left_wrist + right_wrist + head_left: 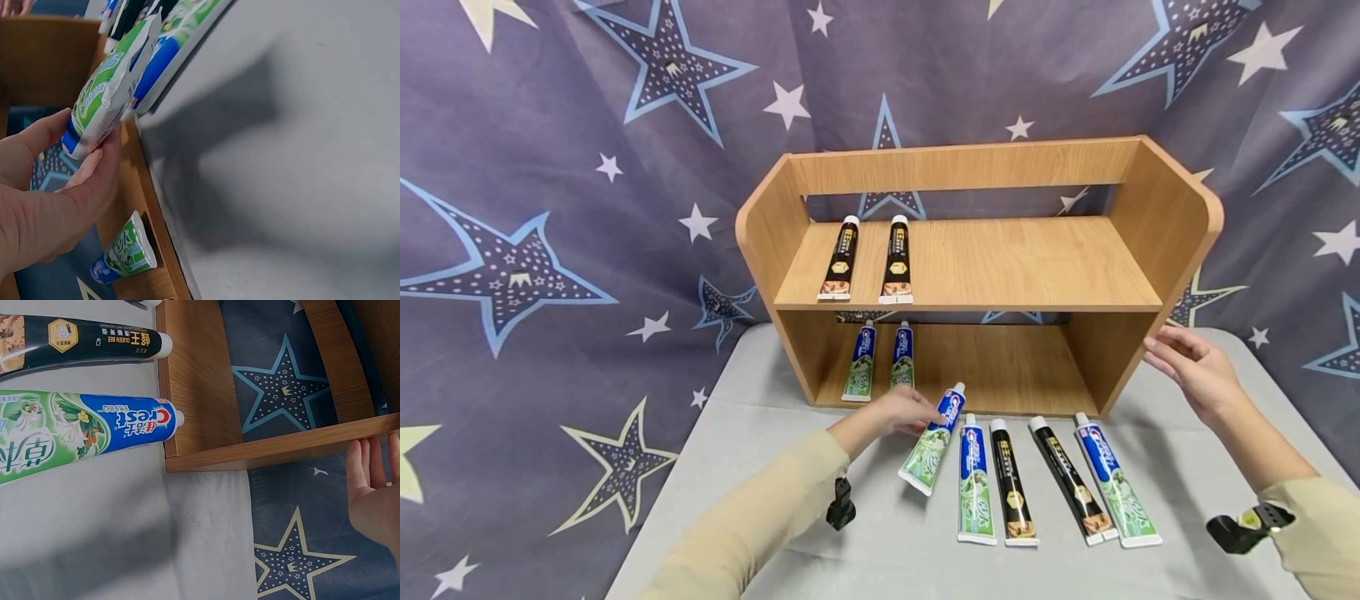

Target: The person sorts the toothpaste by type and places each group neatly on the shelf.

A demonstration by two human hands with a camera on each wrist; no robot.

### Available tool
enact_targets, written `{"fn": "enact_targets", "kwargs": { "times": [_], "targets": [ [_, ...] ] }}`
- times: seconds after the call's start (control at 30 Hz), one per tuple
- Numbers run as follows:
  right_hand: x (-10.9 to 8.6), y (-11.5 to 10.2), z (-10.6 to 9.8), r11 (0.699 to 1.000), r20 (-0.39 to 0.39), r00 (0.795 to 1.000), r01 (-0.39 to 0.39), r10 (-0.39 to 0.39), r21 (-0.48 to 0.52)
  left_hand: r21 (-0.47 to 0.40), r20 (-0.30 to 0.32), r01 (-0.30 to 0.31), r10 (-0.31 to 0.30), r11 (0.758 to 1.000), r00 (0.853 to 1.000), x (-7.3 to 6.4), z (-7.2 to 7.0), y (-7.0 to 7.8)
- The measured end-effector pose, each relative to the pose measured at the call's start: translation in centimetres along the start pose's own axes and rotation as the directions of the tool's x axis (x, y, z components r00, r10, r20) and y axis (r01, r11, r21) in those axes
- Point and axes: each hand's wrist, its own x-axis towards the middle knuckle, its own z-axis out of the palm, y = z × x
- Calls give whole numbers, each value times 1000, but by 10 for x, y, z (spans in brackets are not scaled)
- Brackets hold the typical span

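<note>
My left hand pinches a blue-and-green Crest toothpaste tube between thumb and fingers. The tube is tilted, its white cap towards the wooden shelf; in the left wrist view the same toothpaste tube shows its side seam. With its fingertips my right hand touches the outer face of the shelf's right side panel; the right wrist view has this hand against the panel's edge. Two black toothpaste tubes lie on the upper board. Two blue-and-green tubes lie on the lower board, left side.
On the grey-white tabletop, in front of the shelf, lie a Crest tube, a black tube, another black tube and another Crest tube. A star-patterned curtain hangs behind.
</note>
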Motion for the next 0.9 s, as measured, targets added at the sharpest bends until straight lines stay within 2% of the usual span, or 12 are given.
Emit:
{"fn": "enact_targets", "kwargs": {
  "times": [0.13, 0.27, 0.4, 0.5, 0.6, 0.67, 0.73, 0.77, 0.8, 0.83, 0.87, 0.9],
  "targets": [
    [0, 0, 0, 1000, 0, 1000, 0, 0, -4, -75, -3, 7, -8, 997, 1000, 14, -3, 4],
    [-1, -1, -2, 1000, -6, 1000, -3, 2, -17, -141, -45, 19, -26, 990, 999, 32, 1, 10],
    [-1, -4, -4, 1000, -3, 1000, -5, 5, 5, -240, -121, 46, -77, 970, 990, 50, 7, 20],
    [-3, -6, -6, 999, -11, 1000, -1, 1, 38, -249, -208, 60, -114, 967, 971, 77, 14, 24],
    [-5, -6, -7, 998, -18, 1000, -2, 3, 60, -268, -253, 38, -109, 963, 961, 155, 19, -3],
    [-5, -5, -6, 998, -17, 1000, -7, 8, 66, -273, -304, -1, -86, 962, 949, 195, 24, -19],
    [-4, -4, -4, 998, -16, 1000, -16, 17, 60, -291, -306, -45, -49, 956, 951, 228, 21, -34],
    [-4, -4, -3, 998, -16, 1000, -20, 21, 55, -266, -322, -31, -59, 963, 945, 218, 20, -27],
    [-3, -4, -2, 998, -16, 1000, -26, 26, 50, -250, -337, -29, -59, 968, 940, 200, 18, -17],
    [-2, -3, -1, 999, -15, 999, -31, 31, 37, -208, -360, -37, -42, 978, 932, 176, 16, -6],
    [-1, -2, 0, 999, -14, 999, -32, 33, 25, -186, -364, -51, -21, 981, 931, 162, 12, 0],
    [0, -1, 2, 999, -11, 999, -32, 32, 18, -121, -378, -37, -12, 992, 926, 148, 9, 9]
  ]
}}
